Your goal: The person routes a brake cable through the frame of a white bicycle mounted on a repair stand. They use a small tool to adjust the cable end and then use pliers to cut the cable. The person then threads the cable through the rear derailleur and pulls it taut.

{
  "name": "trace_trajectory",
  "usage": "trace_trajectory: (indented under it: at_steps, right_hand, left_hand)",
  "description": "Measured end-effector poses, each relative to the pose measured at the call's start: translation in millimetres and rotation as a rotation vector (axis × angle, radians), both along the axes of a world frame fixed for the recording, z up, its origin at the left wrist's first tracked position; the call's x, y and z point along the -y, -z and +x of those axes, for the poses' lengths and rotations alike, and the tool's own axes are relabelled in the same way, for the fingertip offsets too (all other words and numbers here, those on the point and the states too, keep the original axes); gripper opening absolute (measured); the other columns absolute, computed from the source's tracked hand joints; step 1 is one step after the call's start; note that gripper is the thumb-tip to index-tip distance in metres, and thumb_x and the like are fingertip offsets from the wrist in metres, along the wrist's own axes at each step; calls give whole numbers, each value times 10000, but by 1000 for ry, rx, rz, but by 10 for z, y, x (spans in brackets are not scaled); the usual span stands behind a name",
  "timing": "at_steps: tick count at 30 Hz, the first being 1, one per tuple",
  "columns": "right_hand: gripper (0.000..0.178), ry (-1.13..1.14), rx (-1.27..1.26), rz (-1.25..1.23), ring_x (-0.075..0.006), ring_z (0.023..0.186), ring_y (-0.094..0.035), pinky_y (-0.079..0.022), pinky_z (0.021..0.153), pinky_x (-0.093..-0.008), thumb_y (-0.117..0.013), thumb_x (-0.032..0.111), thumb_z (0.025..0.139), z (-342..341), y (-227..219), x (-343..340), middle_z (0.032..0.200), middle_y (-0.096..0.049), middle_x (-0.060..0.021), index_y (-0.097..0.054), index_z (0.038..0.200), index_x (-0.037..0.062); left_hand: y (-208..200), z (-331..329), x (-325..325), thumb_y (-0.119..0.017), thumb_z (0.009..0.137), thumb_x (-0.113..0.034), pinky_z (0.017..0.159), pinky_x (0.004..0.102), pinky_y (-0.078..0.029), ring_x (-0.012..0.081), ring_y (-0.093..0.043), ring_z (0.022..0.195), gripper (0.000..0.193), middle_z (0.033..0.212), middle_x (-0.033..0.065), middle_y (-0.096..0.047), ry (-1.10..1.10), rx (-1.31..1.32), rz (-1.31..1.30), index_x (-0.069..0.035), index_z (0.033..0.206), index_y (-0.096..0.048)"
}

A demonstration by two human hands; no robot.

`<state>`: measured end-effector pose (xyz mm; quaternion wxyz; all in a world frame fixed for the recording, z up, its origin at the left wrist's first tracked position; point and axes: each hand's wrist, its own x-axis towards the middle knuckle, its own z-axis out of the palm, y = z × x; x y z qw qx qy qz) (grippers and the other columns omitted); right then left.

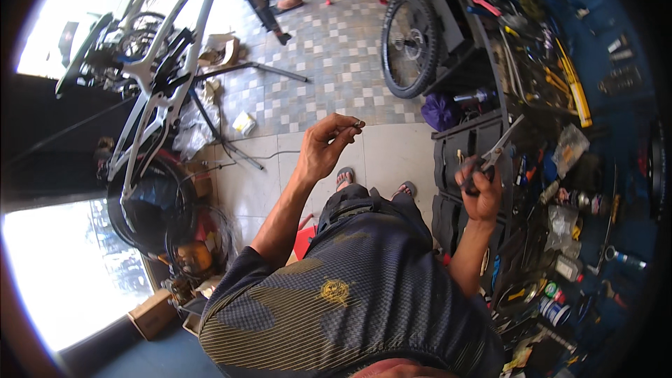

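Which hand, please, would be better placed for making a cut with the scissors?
Probably the right: the right hand grips the scissors, pointing away from the body, while the left hand is occupied pinching a small piece.

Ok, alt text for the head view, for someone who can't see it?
A person's left hand pinches a tiny object, too small to identify, while the right hand holds scissors beside cluttered tools. A pale bike frame is at left; a wheel stands farther ahead.
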<state>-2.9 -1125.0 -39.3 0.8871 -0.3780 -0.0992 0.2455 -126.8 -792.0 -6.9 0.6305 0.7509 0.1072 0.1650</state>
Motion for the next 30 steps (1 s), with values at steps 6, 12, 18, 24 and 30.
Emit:
trace_trajectory:
  at_steps: [6,12,18,24,30]
  right_hand:
    - [394,-276,234,-260,-132,871,-619,-473,794,-230,-576,-15,878,-75,-323,-1198,1010,-681,-140,-403,1217,86]
    - [511,-517,794,-865,-172,968,-604,-469,896,-321,-536,249,980,-321,-593,-1895,1057,-636,-125,-379,1424,50]
    - [644,-921,359,-309,-223,1229,-524,-378,1095,-363,-493,260,1014,-471,-511,-2124,1276,-563,-137,-259,1542,-23]
    - [685,-851,380,-274,-241,1237,-546,-412,1081,-367,-602,-27,897,-580,-610,-2246,1254,-585,-134,-316,1519,-33]
    - [678,-730,734,-603,-182,1092,-601,-490,969,-338,-799,85,818,-586,-793,-2303,1170,-601,-70,-482,1414,25]
  left_hand:
    - [-109,-469,-337,-590,988,-46,650,230,-469,81,-584,745,127,968,79,-701,-171,194,-59,-7,1086,-661]
    - [-193,-861,-584,-583,1020,-178,547,197,-350,27,-457,626,201,738,-24,-575,-247,132,-277,-18,1085,-685]
    - [-169,-1029,-743,-565,1023,-174,520,193,-262,-3,-331,587,210,665,-94,-435,-289,132,-218,-12,1088,-683]
    - [-127,-1082,-897,-503,1051,-190,444,206,-250,12,-311,491,265,609,-79,-396,-212,154,-266,45,1089,-619]
    - [-167,-1068,-979,-496,1056,-188,430,208,-226,16,-289,479,259,604,-72,-384,-115,209,-390,42,1063,-613]
